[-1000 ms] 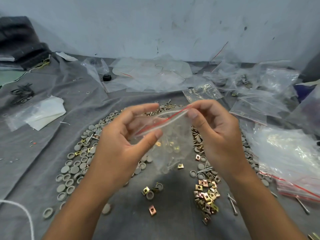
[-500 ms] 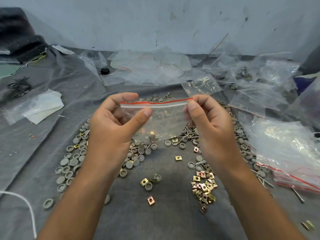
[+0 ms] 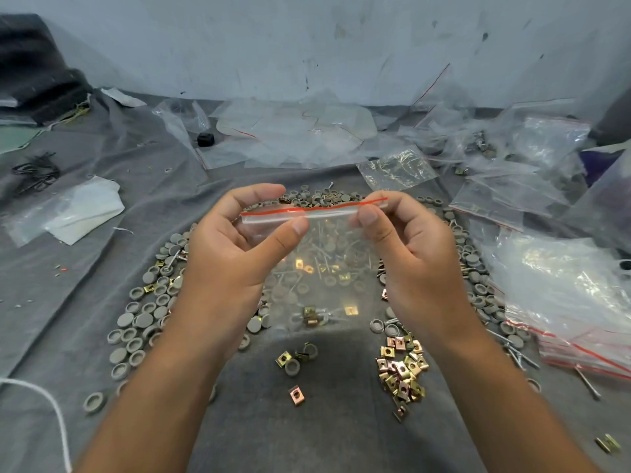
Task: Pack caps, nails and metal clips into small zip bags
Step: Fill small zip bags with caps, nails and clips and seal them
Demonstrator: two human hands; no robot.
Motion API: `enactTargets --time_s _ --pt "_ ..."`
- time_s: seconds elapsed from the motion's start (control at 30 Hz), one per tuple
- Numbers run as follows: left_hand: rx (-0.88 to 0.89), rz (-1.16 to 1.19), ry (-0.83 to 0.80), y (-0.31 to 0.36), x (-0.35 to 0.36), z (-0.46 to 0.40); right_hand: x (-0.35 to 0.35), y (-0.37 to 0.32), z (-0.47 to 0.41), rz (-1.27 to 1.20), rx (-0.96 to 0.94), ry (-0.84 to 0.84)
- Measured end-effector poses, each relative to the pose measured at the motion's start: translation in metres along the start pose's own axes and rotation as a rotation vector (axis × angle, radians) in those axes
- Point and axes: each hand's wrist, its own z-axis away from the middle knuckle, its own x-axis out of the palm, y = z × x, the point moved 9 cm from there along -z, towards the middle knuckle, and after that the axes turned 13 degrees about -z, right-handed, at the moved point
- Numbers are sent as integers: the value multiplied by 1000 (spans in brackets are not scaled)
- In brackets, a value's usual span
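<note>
**Zip bag, held at seal, two hands**

Small clear zip bag (image 3: 324, 254), red-lined top; raised above grey cloth (image 3: 307, 421); hangs between both hands. Left hand (image 3: 235, 254): thumb and curled fingers pinch the seal's left end. Right hand (image 3: 409, 257): thumb and forefinger pinch its right end. Beneath: grey caps (image 3: 143, 319) in an arc; nails (image 3: 512, 346) at right; metal clips (image 3: 403, 370) heaped near right wrist; spare bags (image 3: 580, 336) far right.

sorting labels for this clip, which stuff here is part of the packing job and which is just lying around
Part of the job:
- zip bag, pinched at its top by left hand and right hand
- grey caps
- metal clips
- nails
- stack of zip bags

Lying about:
- white cord
- black wire bundle
- small black object
- grey cloth
</note>
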Motion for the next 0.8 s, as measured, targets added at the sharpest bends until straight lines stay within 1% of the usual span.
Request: enactTargets --time_s 0.2,0.4,0.5,0.67,0.8 --pt "5 14 -13 3 1 1 4 -1 0 -44 -27 -41" --pt "26 6 -38 10 5 4 2 -6 1 -114 -70 24" --pt "34 -18 -40 14 9 5 4 -7 3 -148 -81 30" --pt "37 -48 -20 18 7 7 9 -3 4 -156 -45 22" --pt "65 -136 -19 23 7 8 11 -1 4 -158 3 -11"
